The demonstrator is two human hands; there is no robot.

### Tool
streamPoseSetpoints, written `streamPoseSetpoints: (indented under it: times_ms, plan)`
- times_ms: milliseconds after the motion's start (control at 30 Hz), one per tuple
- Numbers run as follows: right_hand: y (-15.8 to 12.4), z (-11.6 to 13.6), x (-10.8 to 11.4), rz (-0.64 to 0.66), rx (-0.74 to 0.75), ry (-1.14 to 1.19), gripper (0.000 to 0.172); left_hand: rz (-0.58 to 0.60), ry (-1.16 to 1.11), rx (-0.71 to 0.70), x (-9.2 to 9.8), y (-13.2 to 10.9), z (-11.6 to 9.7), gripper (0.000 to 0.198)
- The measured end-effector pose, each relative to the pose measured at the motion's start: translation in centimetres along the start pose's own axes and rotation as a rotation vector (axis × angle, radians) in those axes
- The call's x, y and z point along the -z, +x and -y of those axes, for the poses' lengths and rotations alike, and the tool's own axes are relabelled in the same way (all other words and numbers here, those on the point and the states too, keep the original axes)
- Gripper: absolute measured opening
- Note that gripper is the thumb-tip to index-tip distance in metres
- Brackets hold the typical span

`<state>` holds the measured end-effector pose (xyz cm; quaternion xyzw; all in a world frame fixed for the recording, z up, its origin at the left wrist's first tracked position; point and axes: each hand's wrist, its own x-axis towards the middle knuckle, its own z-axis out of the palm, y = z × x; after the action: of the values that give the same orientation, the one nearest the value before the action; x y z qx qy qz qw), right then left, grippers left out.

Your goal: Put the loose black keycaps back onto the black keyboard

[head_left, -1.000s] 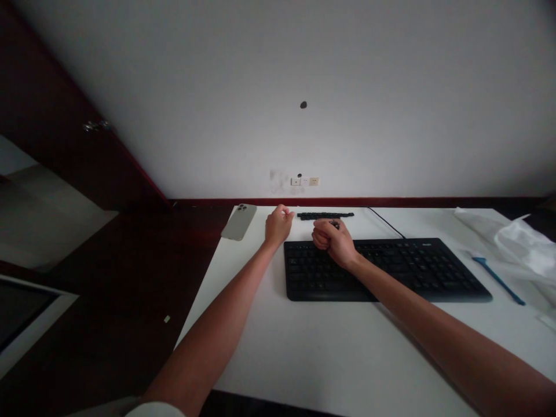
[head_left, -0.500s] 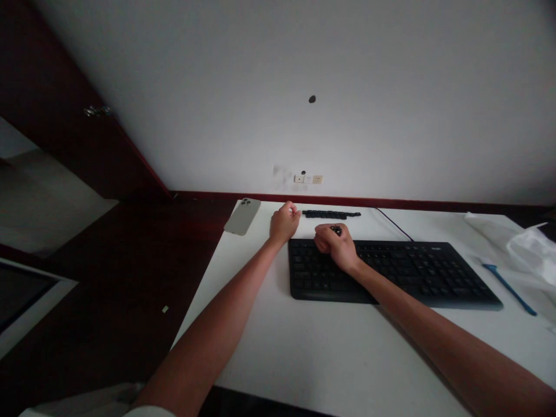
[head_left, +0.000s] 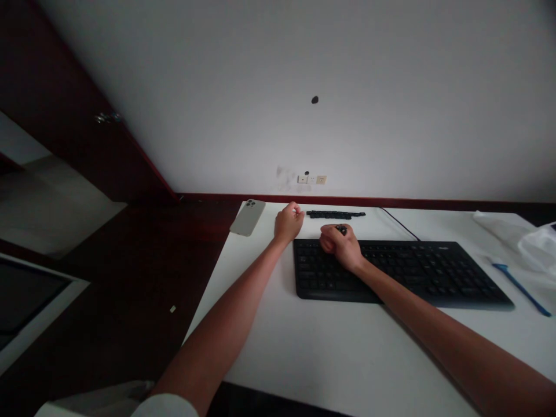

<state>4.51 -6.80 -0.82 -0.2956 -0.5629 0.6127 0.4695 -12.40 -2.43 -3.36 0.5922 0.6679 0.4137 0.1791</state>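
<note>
Hands up at the far edge of the white counter [head_left: 330, 347], close together but apart. Right hand [head_left: 341, 246] resting on the top-left rows of the black keyboard [head_left: 417, 272], fingers curled and pinching a small dark piece [head_left: 343, 230], seemingly a keycap, just above the keys. Left hand [head_left: 287, 223] curled into a loose fist on the counter just left of the keyboard, fingertips drawn together; cannot tell whether anything sits inside them.

Largest to smallest around them: crumpled white plastic [head_left: 538, 249] at the right edge; pale phone [head_left: 247, 217] lying face down at the counter's far left corner; strip of loose dark keycaps [head_left: 335, 214] lined up behind the keyboard, just beside the left fingertips; blue tool [head_left: 521, 286] lying to the keyboard's right, well apart from both hands.

Judging by this, keycap handling at the keyboard's top-left rows, one piece in the pinch. Calls next for a steady, square grip over the key row, no slipping, with the left fist kept off the loose strip.
</note>
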Motion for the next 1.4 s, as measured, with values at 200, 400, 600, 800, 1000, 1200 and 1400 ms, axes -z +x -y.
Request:
streamPoseSetpoints:
  times_ms: [200, 400, 600, 800, 1000, 1200, 1400]
  plan:
    - [2.4, 2.2, 4.7, -0.212, 0.031, 0.146, 0.052, 0.000, 0.007, 0.001, -0.1, 0.1, 0.3, 0.009]
    - [4.7, 3.3, 13.4, -0.518, 0.196, 0.087, 0.049, -0.015, 0.007, -0.038, -0.2, 0.1, 0.6, 0.016]
    - [5.1, 1.7, 15.1, -0.621, 0.096, 0.072, 0.043, 0.009, 0.035, -0.081, -0.3, -0.1, 0.5, 0.019]
    - [5.4, 1.3, 15.4, -0.645, 0.068, 0.011, 0.037, 0.108, 0.112, -0.150, 0.1, -0.1, 0.1, 0.021]
    - [5.4, 1.1, 15.6, -0.673, 0.061, -0.008, 0.036, 0.205, 0.239, -0.227, 0.5, 0.5, 0.1, 0.027]
    - [5.4, 1.0, 15.6, -0.683, 0.053, -0.045, 0.036, 0.245, 0.315, -0.248, 0.4, 0.8, 0.1, 0.029]
    - [5.4, 1.0, 15.6, -0.678, 0.056, -0.028, 0.035, 0.239, 0.310, -0.291, 0.6, 0.8, -0.4, 0.020]
